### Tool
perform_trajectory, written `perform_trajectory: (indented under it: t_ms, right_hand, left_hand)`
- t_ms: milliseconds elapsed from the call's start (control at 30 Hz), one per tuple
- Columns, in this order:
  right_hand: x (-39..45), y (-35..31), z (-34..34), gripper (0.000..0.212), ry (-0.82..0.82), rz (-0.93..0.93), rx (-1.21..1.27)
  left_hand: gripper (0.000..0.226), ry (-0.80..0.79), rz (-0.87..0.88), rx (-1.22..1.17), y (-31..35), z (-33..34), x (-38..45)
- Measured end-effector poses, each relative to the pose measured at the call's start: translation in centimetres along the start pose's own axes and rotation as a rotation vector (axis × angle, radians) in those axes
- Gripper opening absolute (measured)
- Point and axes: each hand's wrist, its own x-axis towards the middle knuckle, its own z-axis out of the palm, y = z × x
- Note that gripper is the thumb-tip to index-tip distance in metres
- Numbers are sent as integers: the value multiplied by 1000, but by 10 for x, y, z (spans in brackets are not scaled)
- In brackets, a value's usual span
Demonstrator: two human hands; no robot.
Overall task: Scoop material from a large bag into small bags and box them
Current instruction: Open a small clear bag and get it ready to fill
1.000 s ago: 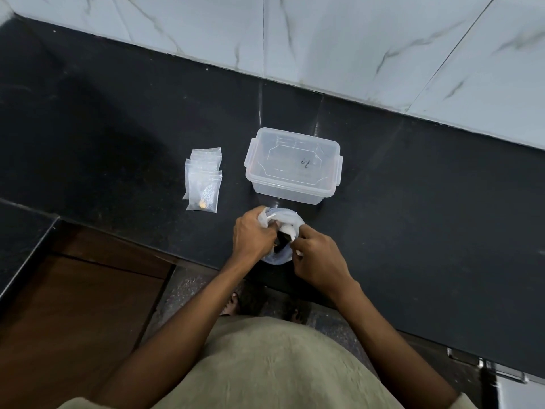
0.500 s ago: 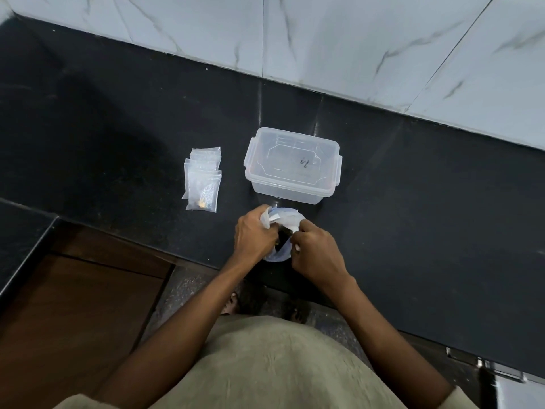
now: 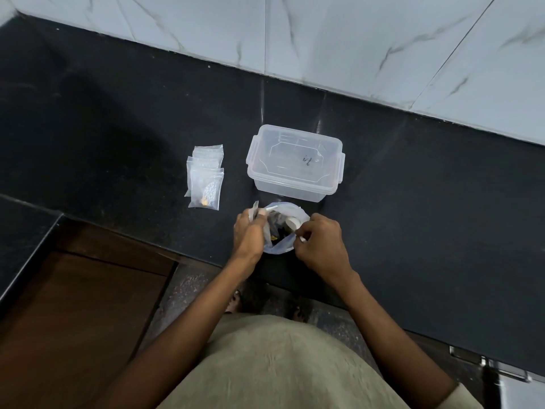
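A large clear bag (image 3: 290, 215) with dark bits inside stands open near the counter's front edge. My left hand (image 3: 249, 233) pinches a small clear bag (image 3: 254, 208) at the large bag's left rim. My right hand (image 3: 320, 245) grips the handle of a white scoop (image 3: 293, 222), whose bowl sits inside the large bag's mouth. Behind the bag stands a clear plastic box (image 3: 295, 166), open on top. A pile of small clear bags (image 3: 205, 180) lies to the left; the front one holds a little yellow and dark material.
The black stone counter (image 3: 413, 202) runs back to a white marble wall (image 3: 324, 39). Its front edge passes just below my hands. A lower black ledge (image 3: 23, 231) and brown wood lie at the left, a metal fitting (image 3: 489, 364) at the lower right.
My hands have drawn apart, widening the large bag's mouth. The right hand shifted right and the white scoop now shows inside the bag. The left hand stays at the left rim.
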Motion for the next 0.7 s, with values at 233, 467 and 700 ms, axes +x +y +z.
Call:
perform_trajectory:
  t_ms: [233,467,700]
  right_hand:
    - [-5,-4,1,17,49,25,43]
    - [-5,-10,3,12,70,53,32]
    - [-8,-8,4,13,51,73,37]
  left_hand:
    - [34,161,-103,139,5,-5,-13]
    - [36,22,-100,278,8,-1,-18]
    - [29,45,-70,193,14,1,-12]
